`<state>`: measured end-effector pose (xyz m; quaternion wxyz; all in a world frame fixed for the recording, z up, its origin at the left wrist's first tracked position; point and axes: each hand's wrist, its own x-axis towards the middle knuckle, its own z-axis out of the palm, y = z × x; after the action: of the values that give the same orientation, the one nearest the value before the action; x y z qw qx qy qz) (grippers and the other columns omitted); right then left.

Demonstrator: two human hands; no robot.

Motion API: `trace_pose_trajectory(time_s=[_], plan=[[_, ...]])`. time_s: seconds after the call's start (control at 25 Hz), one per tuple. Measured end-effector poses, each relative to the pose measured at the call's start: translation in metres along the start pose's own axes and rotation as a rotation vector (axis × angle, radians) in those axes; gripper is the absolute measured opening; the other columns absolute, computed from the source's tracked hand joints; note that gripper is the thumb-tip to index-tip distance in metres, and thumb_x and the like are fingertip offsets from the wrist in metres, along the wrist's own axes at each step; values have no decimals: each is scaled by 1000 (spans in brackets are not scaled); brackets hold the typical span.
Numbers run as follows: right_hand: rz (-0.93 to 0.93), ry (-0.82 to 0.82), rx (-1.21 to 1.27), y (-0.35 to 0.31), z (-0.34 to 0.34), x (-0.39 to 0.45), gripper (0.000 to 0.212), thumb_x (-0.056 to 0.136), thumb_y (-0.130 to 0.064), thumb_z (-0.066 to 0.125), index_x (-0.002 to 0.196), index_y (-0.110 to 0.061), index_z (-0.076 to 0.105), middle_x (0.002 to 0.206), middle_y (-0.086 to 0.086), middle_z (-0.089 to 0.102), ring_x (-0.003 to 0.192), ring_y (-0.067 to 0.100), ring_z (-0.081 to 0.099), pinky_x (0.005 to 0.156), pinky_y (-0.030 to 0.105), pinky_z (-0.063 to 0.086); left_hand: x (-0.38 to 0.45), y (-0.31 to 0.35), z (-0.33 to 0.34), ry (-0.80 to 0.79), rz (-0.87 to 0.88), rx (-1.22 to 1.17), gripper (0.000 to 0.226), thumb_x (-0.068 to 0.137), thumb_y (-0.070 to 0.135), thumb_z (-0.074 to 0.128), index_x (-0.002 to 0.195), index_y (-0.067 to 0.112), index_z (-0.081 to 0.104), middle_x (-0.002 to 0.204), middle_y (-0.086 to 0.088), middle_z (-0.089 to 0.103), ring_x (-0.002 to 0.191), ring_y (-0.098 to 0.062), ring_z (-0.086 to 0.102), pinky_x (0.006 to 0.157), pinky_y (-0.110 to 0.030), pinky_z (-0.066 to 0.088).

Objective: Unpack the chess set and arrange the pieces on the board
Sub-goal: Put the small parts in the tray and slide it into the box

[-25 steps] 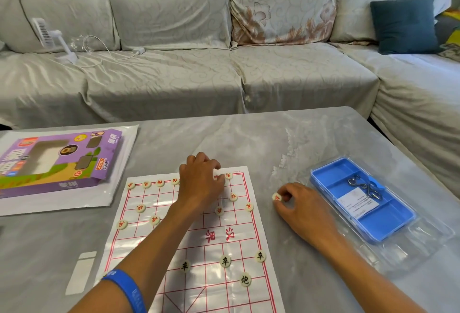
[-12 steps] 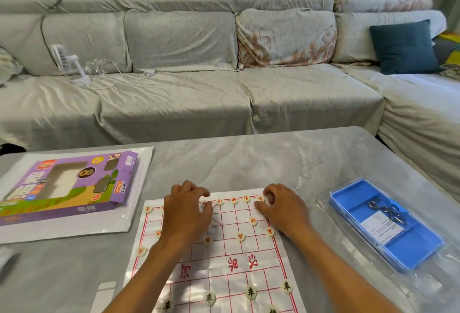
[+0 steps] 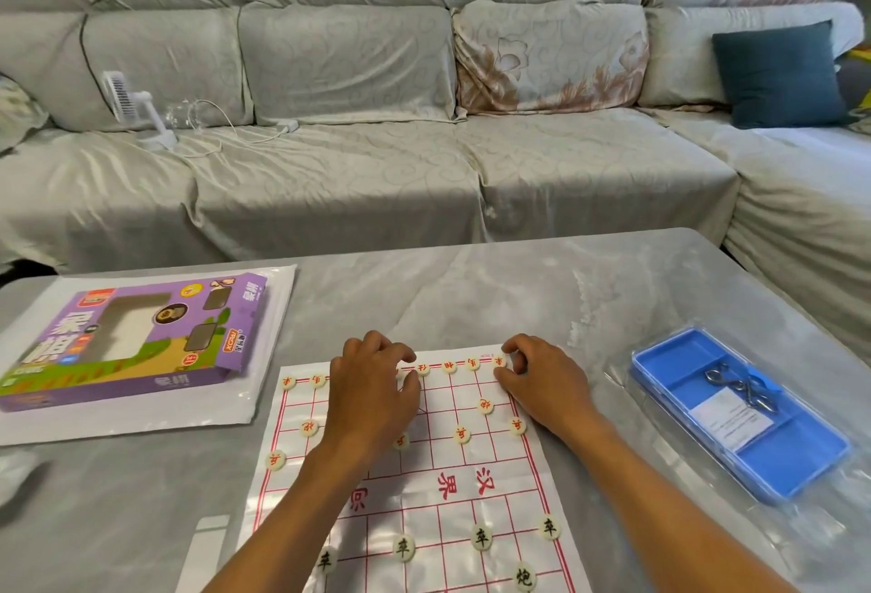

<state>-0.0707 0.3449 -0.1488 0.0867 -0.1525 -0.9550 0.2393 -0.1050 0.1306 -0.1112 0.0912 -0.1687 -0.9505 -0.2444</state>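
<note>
Judging by the board (image 3: 414, 474) at lower centre of the bench (image 3: 518, 290), you have the red far side nearly set, while few black pieces (image 3: 481, 537) stand near the bottom edge. Your right hand (image 3: 542, 385) pinches the corner piece (image 3: 498, 361); your left hand (image 3: 372, 385) rests curled over the back row, its hold hidden.

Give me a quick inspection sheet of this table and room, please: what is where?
Surface: grey table, marbled top.
Job's things: board flat; red pieces along far row, black pieces near edge.
Clutter: purple box at left; blue tray at right, metal bits inside.
Hands: left hand curled over far row; right hand pinches corner piece.
Cables: white cord on sofa, dark cord over its back.
Surroundings: sofa, fan, blue cushion.
</note>
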Motion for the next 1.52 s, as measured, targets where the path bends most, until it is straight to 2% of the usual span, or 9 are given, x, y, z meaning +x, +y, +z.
trace_pose_trajectory(time_s=[0.12, 0.24, 0.36, 0.52, 0.72, 1.04, 1.16, 1.28, 1.52], plan=[[-4, 22, 34, 5, -18, -29, 27, 92, -41, 54, 116, -28, 53, 104, -11, 61, 87, 7, 56, 76, 20, 47, -10, 8, 2, 3, 29, -13, 26, 90, 36, 59, 114, 27, 64, 121, 8, 55, 110, -12, 44, 96, -27, 33], [64, 245, -261, 37, -61, -71, 25, 91, -34, 49, 112, -22, 57, 110, -3, 62, 98, 17, 53, 84, 31, 44, -23, 27, 1, -9, 53, -13, 26, 90, 35, 60, 113, 26, 65, 122, 6, 56, 112, -14, 45, 98, -31, 35], [306, 135, -549, 75, -96, -102, 29, 87, -30, 47, 113, -19, 53, 117, 2, 55, 108, 28, 49, 89, 40, 36, -35, 54, 1, -18, 82, -47, 26, 89, 34, 61, 113, 25, 66, 121, 5, 57, 113, -16, 46, 99, -33, 35], [261, 85, -494, 93, -96, -118, 17, 86, -18, 48, 103, -18, 52, 108, 2, 51, 98, 25, 48, 72, 35, 38, -55, 83, 5, -60, 121, -46, 27, 90, 38, 58, 115, 29, 64, 124, 9, 55, 116, -13, 44, 103, -31, 32], [216, 148, -371, 88, -88, -116, 7, 88, -24, 50, 87, -18, 53, 93, 0, 47, 86, 22, 46, 72, 35, 40, -65, 77, 1, -81, 113, 9, 28, 91, 39, 55, 116, 30, 62, 123, 10, 54, 116, -12, 43, 104, -31, 31], [24, 198, -378, 59, -51, -94, 8, 86, -29, 61, 87, -21, 62, 89, -2, 52, 81, 20, 51, 69, 36, 44, -34, -10, -30, 95, -72, 81, 21, 88, 26, 57, 105, 22, 68, 111, 3, 64, 104, -18, 50, 89, -31, 40], [-2, 210, -408, 63, -43, -84, 12, 83, -30, 67, 89, -19, 66, 87, 0, 53, 78, 21, 51, 67, 37, 45, 2, -72, -54, 122, -295, 190, 29, 85, 27, 60, 114, 19, 63, 119, -5, 60, 112, -26, 49, 89, -39, 44], [-6, 248, -415, 64, -39, -82, 16, 83, -29, 68, 93, -16, 67, 90, 1, 55, 81, 21, 52, 68, 37, 46, 25, -120, -66, 15, -492, 287, 47, 78, 23, 65, 124, 15, 55, 133, -10, 48, 121, -34, 43, 96, -46, 42], [-11, 270, -398, 62, -39, -83, 18, 81, -27, 71, 94, -15, 68, 89, 2, 57, 78, 23, 52, 67, 38, 46, 47, -156, -57, -16, -431, 415, 59, 78, 18, 67, 132, 16, 45, 126, -16, 55, 116, -41, 44, 92, -46, 42]])
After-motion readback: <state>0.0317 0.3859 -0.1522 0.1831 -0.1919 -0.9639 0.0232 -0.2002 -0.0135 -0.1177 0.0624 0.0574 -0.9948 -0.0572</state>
